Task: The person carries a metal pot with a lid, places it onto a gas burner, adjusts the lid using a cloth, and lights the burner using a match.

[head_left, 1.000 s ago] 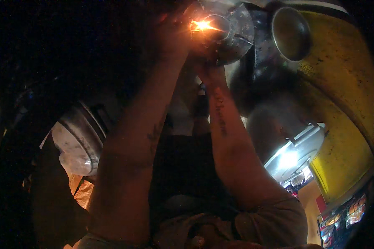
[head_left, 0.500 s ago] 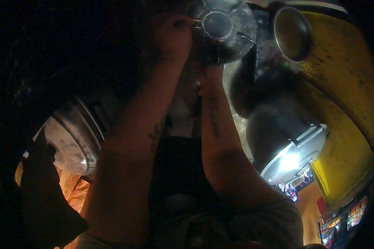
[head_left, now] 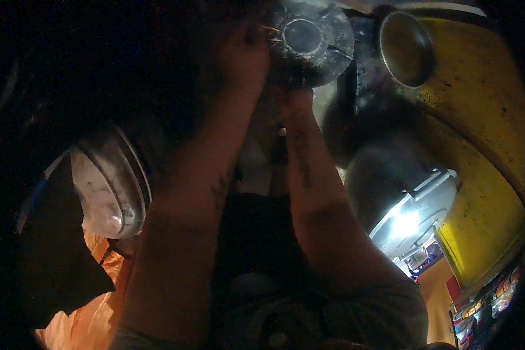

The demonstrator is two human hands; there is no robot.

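Observation:
A dark round metal disc (head_left: 331,61) with a raised round ring in its middle is at the top centre. My left hand (head_left: 245,55) is at the disc's left edge, its fingers curled closed in deep shadow. Two thin light-coloured wires or rods (head_left: 272,34) show between that hand and the ring; whether the hand grips them is hidden. Just below the disc's lower edge, my right hand (head_left: 297,99) reaches up, and its fingers are lost in the dark behind the rim. Both forearms stretch up from the lower edge.
A curved yellow panel (head_left: 478,99) fills the right side. A round metal dish (head_left: 407,49) stands before it. Below, a bright light shines off a silver round housing (head_left: 385,230). At left are a grey metal part (head_left: 102,195) and orange sheeting (head_left: 87,318).
The view has shifted slightly: the disc sits a little further left and the grey part at left a little further right. More orange sheeting shows. Both hands keep their places at the disc.

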